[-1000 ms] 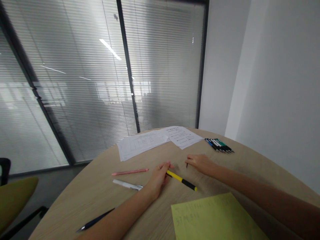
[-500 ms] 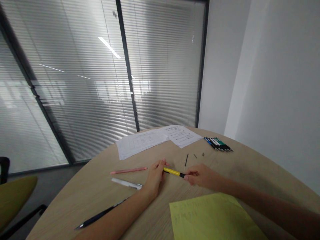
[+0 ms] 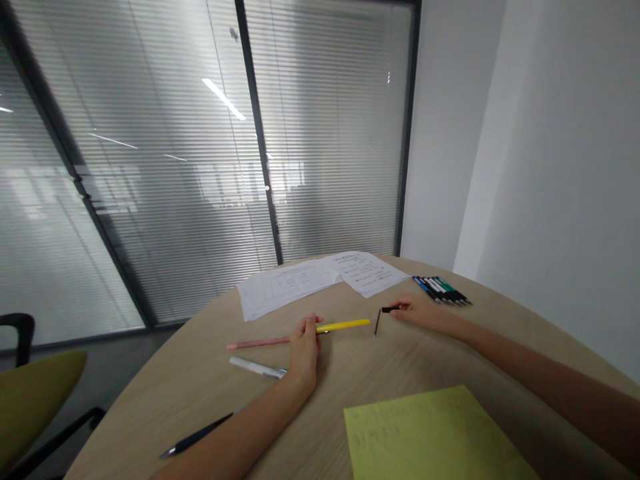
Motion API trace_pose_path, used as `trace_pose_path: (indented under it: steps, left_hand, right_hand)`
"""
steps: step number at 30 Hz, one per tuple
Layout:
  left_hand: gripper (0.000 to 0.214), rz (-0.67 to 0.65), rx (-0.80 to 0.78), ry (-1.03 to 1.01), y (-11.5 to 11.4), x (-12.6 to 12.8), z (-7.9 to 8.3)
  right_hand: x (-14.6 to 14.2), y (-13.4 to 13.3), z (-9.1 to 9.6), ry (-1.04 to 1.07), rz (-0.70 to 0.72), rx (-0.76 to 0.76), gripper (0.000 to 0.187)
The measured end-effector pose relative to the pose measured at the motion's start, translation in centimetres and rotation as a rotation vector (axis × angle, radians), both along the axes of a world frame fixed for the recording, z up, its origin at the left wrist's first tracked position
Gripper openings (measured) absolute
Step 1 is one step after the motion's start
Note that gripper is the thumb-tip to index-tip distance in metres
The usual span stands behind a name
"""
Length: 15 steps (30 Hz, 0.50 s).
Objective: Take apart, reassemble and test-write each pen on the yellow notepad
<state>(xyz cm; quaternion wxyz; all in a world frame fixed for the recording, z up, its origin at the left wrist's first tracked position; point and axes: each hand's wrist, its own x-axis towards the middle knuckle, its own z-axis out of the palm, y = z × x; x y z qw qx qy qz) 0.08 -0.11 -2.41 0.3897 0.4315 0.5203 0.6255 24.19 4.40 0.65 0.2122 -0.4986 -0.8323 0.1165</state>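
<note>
My left hand point(image 3: 304, 343) is closed around a yellow pen barrel point(image 3: 345, 325), whose bare end points right. Between the fingertips of my right hand point(image 3: 413, 311) is a short black pen part point(image 3: 390, 309), apart from the barrel. Just left of that part, a thin black refill point(image 3: 378, 323) lies on the table. A pink pen point(image 3: 260, 343) lies left of my left hand, its right end hidden behind the hand. Nearer to me are a white pen point(image 3: 256, 367) and a dark blue pen point(image 3: 197, 437), the latter partly covered by my left forearm.
Printed white sheets point(image 3: 290, 285) lie at the far side of the round wooden table point(image 3: 320, 427). A row of several pens point(image 3: 440, 291) is at the far right. A yellow paper point(image 3: 430, 433) lies at the near edge. A chair point(image 3: 40, 407) stands at the left.
The black part has come off the yellow barrel, and my right hand has carried it away to the right and farther back. The barrel's free end has swung up. Small loose bits are now hidden.
</note>
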Motion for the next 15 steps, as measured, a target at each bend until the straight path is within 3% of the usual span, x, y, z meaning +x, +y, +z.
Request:
trace_pose_path:
  steps: [6,11,15]
  left_hand:
    - [0.038,-0.03,-0.01,-0.067,0.1,0.0,-0.1]
    - [0.036,-0.036,-0.004,-0.09,-0.1,0.0,0.0]
    - [0.034,-0.033,-0.003,-0.093,-0.2,0.1,0.1]
  right_hand:
    - [-3.0,2.0,-1.3,-0.133,0.143,0.179,0.025]
    - [-5.1,3.5,-2.7,-0.145,0.198,0.197,0.024]
    - [-5.2,3.9,-3.3,-0.138,0.201,0.207,0.026]
